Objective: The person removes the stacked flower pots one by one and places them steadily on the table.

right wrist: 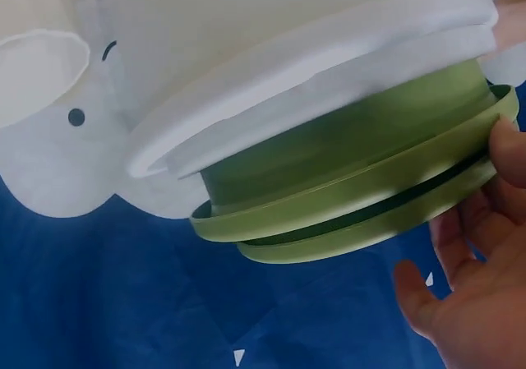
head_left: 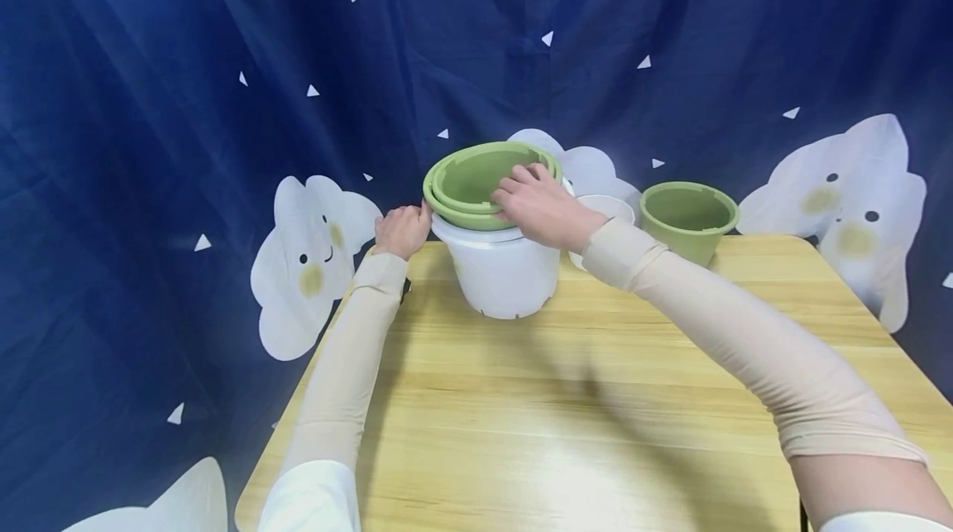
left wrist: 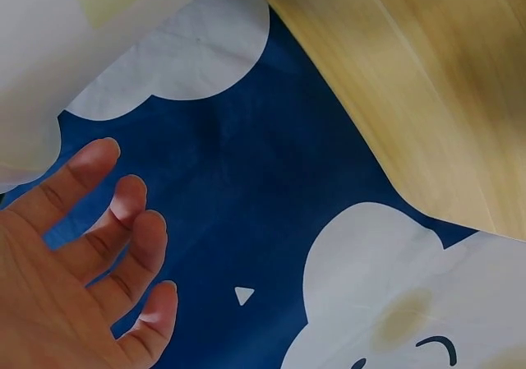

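Note:
Two green flowerpots [head_left: 480, 172], one inside the other, sit in the mouth of a white flowerpot [head_left: 506, 275] on the table. My right hand [head_left: 547, 205] pinches the near right of the green rims, thumb outside and fingers over the inside. From the right wrist view, the two green rims [right wrist: 353, 188] show a narrow gap between them, and the right hand [right wrist: 485, 295] is at their edge. My left hand [head_left: 404, 230] rests against the left side of the white pot's rim. Its fingers [left wrist: 136, 213] are spread and loosely bent, with nothing in them.
Another green flowerpot [head_left: 688, 218] stands at the back right of the wooden table [head_left: 476, 416]. Between it and the stack is a smaller white pot [head_left: 609, 208], partly behind my right hand. A dark blue curtain [head_left: 462, 35] with printed clouds hangs close behind the table.

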Motion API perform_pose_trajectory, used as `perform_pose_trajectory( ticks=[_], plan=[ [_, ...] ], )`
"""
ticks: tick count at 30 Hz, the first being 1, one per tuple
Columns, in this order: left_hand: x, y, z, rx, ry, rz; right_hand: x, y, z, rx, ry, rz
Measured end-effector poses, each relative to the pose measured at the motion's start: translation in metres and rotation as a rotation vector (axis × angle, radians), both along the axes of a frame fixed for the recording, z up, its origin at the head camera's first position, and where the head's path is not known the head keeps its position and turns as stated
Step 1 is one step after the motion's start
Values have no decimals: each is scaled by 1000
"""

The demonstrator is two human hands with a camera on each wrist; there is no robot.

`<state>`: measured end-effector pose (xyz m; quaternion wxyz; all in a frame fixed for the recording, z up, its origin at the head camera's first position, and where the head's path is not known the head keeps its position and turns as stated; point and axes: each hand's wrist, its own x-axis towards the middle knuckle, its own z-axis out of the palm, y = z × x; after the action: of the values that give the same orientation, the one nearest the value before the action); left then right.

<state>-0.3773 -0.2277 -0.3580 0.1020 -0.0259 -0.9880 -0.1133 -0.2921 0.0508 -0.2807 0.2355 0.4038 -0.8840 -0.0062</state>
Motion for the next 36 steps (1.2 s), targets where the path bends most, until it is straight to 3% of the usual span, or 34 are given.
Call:
perform_pose_trajectory(
  ticks=[9,13,19,24,31,36],
  plan=[
    [1,-2,2,6,-1,-9,0,-5,12,-105,-144,-95],
    [2,-4,2,-11,2,5,-1,-2,15,-156,-167,-88],
    [3,-2,1,-33,3,16,-2,1,14,-144,-197,-51],
    [4,0,3,-35,12,39,-5,3,16,-125,-136,-35],
    [4,0,1,-22,-12,50,-9,7,15,-36,61,-73],
    [3,0,1,-13,-3,48,-7,8,16,-55,184,-83]
  ],
)
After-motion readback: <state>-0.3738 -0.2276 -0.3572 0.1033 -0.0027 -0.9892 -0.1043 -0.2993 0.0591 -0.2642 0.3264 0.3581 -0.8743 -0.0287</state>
